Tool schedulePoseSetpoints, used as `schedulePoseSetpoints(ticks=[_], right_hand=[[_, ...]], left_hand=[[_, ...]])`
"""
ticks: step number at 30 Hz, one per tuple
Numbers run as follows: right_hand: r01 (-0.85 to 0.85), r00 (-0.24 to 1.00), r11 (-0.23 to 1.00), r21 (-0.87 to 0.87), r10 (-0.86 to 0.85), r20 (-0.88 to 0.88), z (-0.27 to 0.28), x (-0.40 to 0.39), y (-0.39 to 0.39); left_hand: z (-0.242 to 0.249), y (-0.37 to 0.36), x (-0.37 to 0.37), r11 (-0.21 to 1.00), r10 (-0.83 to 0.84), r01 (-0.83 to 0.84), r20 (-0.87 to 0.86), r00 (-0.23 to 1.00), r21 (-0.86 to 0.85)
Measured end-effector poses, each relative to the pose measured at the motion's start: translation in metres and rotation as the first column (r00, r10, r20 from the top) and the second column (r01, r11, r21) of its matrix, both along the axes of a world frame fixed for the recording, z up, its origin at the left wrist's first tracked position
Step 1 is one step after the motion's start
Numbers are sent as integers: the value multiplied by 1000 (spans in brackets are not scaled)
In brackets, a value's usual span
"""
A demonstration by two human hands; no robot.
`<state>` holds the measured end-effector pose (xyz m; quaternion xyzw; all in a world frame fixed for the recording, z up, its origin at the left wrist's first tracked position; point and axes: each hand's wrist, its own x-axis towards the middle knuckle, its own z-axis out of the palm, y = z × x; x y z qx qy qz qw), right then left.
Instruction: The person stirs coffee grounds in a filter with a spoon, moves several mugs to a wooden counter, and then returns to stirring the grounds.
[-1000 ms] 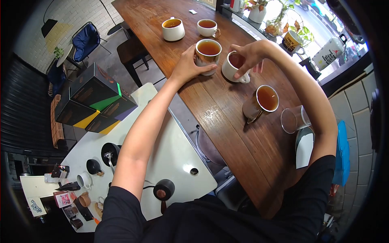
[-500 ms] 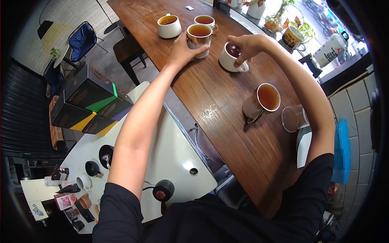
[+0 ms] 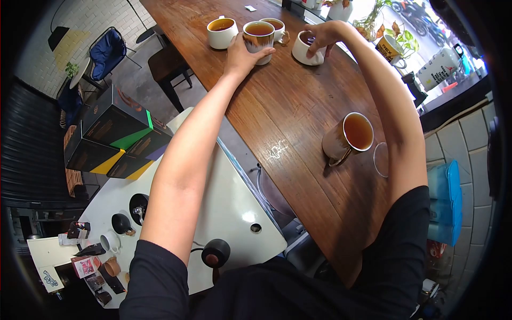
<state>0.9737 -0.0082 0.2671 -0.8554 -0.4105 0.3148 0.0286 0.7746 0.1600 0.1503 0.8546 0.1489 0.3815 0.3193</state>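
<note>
My left hand (image 3: pixel 245 55) is wrapped round a brown-and-white glazed cup of amber tea (image 3: pixel 259 38). Just left of it stands a white mug of tea (image 3: pixel 222 35), and another white cup with a teabag tag (image 3: pixel 277 26) is partly hidden behind it. My right hand (image 3: pixel 324 40) grips a white mug (image 3: pixel 306 52) from above by its rim, covering part of the opening. Nearer to me on the wooden counter (image 3: pixel 288 117) is a brown mug of tea (image 3: pixel 349 136), touched by neither hand. A clear glass (image 3: pixel 381 159) is partly behind my right arm.
Black boxes (image 3: pixel 114 125) are stacked at the left above a white worktop (image 3: pixel 234 197). A stool (image 3: pixel 168 64) stands beyond the counter. Along the window are a yellow-and-black mug (image 3: pixel 389 48), a plant and a white bottle (image 3: pixel 438 68). A blue container (image 3: pixel 445 197) is at the right.
My right hand has moved the white mug away from me, up the counter toward the window side. My left hand and its cup have shifted slightly left and away from me.
</note>
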Motion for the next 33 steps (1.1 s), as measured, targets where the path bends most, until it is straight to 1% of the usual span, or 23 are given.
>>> schedulePoseSetpoints(ticks=[1,3,4,5,6,8,10,13,15,21,23,25,27,31,33], right_hand=[[0,1000,1000,0,0,0,1,3,3],[79,996,997,-12,-78,39,0,11,10],[79,996,997,-11,-78,40,-5,20,13],[75,995,997,35,-77,62,-10,29,15],[71,993,994,80,-78,84,-12,33,16],[86,992,992,89,-94,85,-14,43,21],[100,991,991,95,-108,85,-16,51,26],[68,992,987,144,-82,93,-19,62,33],[47,993,977,206,-67,92,-21,69,38],[-2,993,969,248,-27,111,-27,89,64],[-2,992,974,228,-27,124,-25,90,74],[4,991,965,263,-38,125,-27,94,85],[-27,993,958,284,-8,122,-31,101,93],[-24,992,952,305,-14,124,-39,115,113],[-78,984,940,331,19,179,-41,119,123]], left_hand=[[-1,1,1,1000,17,-17,0,1000,-12],[-3,1,2,999,36,-36,2,999,-23],[-4,-1,2,997,54,-53,3,999,-63],[-5,-3,2,992,72,-72,3,997,-102],[-9,-6,3,992,73,-72,4,997,-101],[-17,-11,4,977,146,-140,25,989,-162],[-17,-13,4,979,139,-130,48,989,-156],[-18,-13,3,982,123,-110,77,989,-152],[-18,-13,3,983,118,-103,91,989,-152],[-16,-14,1,979,101,-84,85,991,-185],[-16,-14,2,980,108,-88,109,988,-178],[-17,-15,2,982,122,-93,175,977,-164],[-17,-16,3,980,134,-104,178,975,-169],[-16,-15,2,981,125,-93,190,974,-172],[-16,-15,2,978,115,-82,169,979,-194]])
